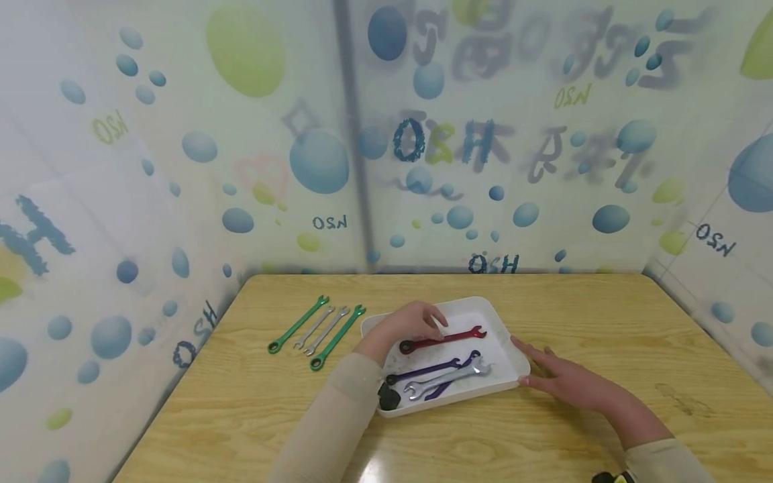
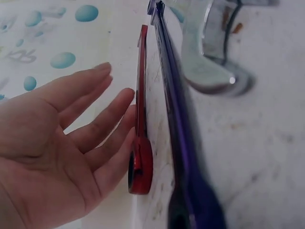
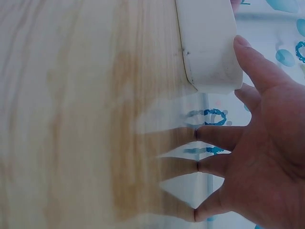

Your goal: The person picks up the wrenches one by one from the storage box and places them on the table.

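My left hand [image 1: 410, 322] is over the white tray [image 1: 498, 359], its fingers beside a red wrench [image 1: 453, 338]. In the left wrist view the thumb stands apart from the relaxed fingers, whose tips reach the red wrench's side; whether they touch it I cannot tell. Nearer me in the tray lie a purple wrench [image 1: 425, 370] and a large silver wrench [image 1: 447, 380], which crosses a second purple wrench [image 1: 438, 390]. On the tray's right side, my right hand [image 1: 574, 384] has its fingers spread, with thumb and index finger at the corner.
A black lump [image 1: 389, 397] sits in the tray's near left corner. Left of the tray, a green wrench [image 1: 298, 325], two small silver wrenches [image 1: 328, 330] and another green wrench [image 1: 339, 335] lie in a slanted row on the wooden table [image 1: 241, 416]. A patterned curtain [image 1: 423, 221] stands behind the table.
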